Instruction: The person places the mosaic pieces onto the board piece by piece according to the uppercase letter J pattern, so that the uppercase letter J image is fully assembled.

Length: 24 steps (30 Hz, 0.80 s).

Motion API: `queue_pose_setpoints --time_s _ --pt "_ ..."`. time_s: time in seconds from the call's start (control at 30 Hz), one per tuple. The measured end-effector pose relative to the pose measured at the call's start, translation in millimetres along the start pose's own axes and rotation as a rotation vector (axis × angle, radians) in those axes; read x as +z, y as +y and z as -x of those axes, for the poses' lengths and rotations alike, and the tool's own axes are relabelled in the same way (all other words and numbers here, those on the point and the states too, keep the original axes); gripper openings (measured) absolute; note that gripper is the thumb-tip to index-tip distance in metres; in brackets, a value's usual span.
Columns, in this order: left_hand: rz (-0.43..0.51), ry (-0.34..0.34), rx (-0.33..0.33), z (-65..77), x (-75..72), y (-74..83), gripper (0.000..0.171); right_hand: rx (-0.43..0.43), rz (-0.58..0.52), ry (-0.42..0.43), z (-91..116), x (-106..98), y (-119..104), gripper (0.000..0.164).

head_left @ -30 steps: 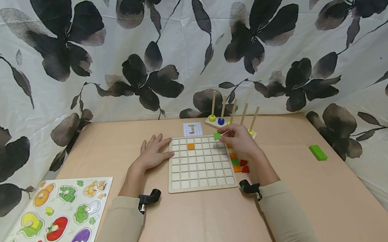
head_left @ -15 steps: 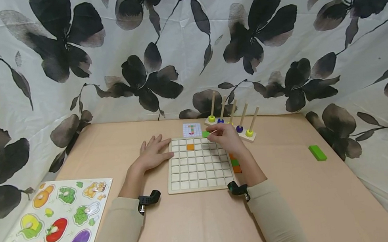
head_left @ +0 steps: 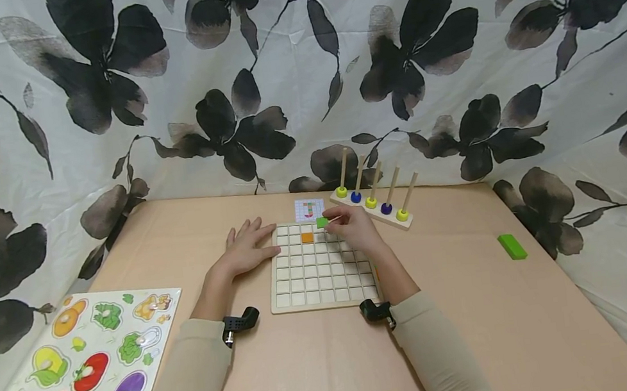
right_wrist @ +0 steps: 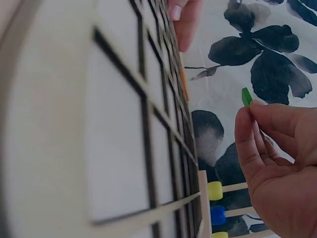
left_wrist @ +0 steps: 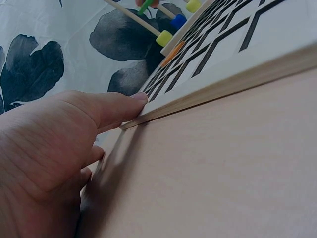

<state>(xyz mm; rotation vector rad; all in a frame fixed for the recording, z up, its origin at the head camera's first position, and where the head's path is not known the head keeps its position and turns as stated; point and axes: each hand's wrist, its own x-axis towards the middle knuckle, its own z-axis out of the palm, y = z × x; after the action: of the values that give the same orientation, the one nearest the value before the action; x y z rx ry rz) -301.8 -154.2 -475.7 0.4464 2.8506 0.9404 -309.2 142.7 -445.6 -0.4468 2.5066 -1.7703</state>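
A white grid board (head_left: 323,278) with a wooden rim lies on the table, an orange square tile (head_left: 307,237) in its upper left part. My right hand (head_left: 354,228) pinches a green square tile (head_left: 322,222) between thumb and fingers, above the board's far side; the right wrist view shows the green tile (right_wrist: 246,97) at the fingertips. My left hand (head_left: 250,248) rests at the board's left edge with fingers spread. In the left wrist view its thumb (left_wrist: 124,105) touches the board's edge. Just beyond the board lies a small pattern card (head_left: 309,209).
A wooden peg stand (head_left: 375,206) with yellow and blue beads stands behind the board, to the right. Far right lies a green block (head_left: 513,247). A vegetable puzzle board (head_left: 78,370) covers the left front. Tiles right of the board are mostly hidden by my right arm.
My right hand has moved left across the board's far side, carrying the green tile from near the right corner towards the orange tile. My left hand has stayed put.
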Motion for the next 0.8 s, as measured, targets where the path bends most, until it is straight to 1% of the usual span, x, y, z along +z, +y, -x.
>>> queue_pose_setpoints --time_s 0.13,0.23,0.5,0.8 --pt "0.0 -0.001 -0.004 0.5 -0.5 0.2 0.069 0.044 -0.016 -0.012 0 5 7 0.037" --pt "-0.002 -0.002 -0.001 0.2 -0.6 0.0 0.069 0.076 -0.011 -0.011 1 7 11 0.035" --pt "-0.002 -0.004 -0.002 0.8 -1.2 0.7 0.07 0.049 0.028 -0.011 0 10 28 0.032" --pt "-0.003 -0.004 0.001 0.1 -0.3 -0.9 0.069 0.024 0.139 -0.012 -3 14 30 0.029"
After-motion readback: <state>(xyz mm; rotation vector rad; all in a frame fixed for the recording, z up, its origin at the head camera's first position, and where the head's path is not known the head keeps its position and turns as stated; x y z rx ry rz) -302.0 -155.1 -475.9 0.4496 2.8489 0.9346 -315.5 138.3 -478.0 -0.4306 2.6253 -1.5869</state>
